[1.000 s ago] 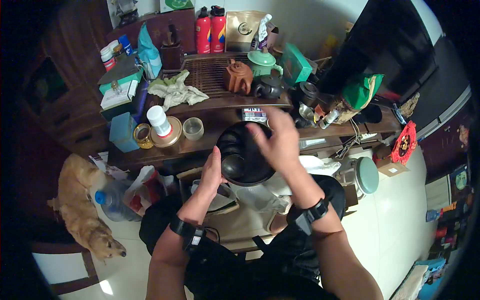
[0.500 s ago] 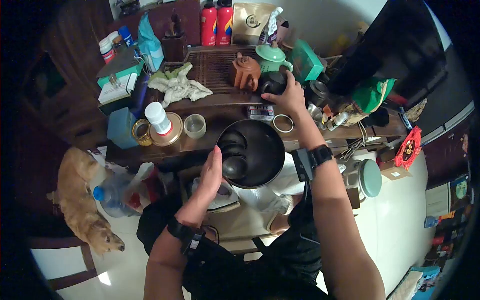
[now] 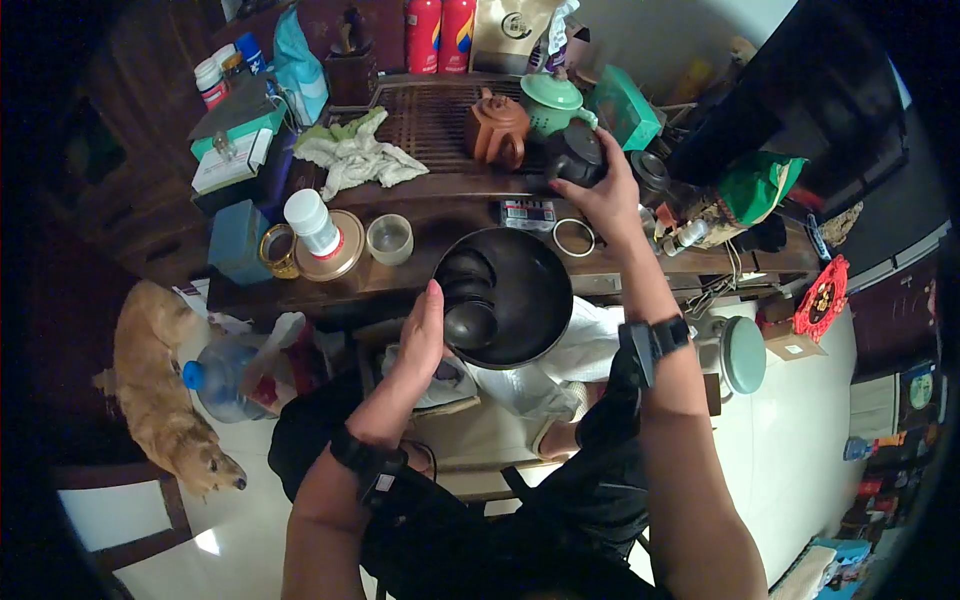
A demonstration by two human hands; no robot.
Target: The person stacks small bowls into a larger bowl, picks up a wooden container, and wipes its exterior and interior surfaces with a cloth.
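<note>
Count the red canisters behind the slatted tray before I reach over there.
2: the left canister and, right beside it, the right canister, next to the gold pouch. Others may be hidden behind them.

This is a home: past the dark teapot (image 3: pixel 575 155) in the grip, a big television (image 3: pixel 790 120) stands to its right, a clay teapot (image 3: pixel 497 128) and a green teapot (image 3: pixel 552 103) sit by it, and well to its left a dog (image 3: pixel 165 385) lies on the tiled floor (image 3: pixel 800 440).

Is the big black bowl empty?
No, the big black bowl isn't empty: small dark cups sit along its left side.
</note>
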